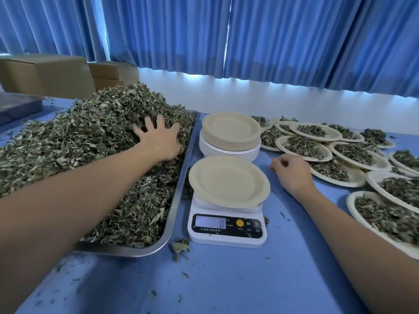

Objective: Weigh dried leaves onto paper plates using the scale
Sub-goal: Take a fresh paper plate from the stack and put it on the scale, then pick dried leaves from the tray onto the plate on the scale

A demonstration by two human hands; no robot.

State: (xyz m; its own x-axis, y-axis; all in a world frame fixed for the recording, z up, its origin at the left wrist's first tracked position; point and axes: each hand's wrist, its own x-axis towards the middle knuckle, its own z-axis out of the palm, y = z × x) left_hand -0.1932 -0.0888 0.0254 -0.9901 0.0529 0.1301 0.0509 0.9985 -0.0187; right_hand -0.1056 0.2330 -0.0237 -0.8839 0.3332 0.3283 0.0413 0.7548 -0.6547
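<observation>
One head view. My left hand (pixel 158 141) lies spread on the heap of dried leaves (pixel 90 137) in the steel tray (pixel 179 191) at the table's left side, fingers straight, tips sunk in, nothing gathered yet. My right hand (pixel 292 173) rests loosely curled and empty on the table (pixel 226 279), between the scale (pixel 226 225) and the filled plates (pixel 306 147) toward the right edge. An empty paper plate (pixel 229 181) sits on the scale near the front edge; the display reads 0. Best practice: take a modest handful, drop it at the plate's centre, then add pinches so the reading does not overshoot.
</observation>
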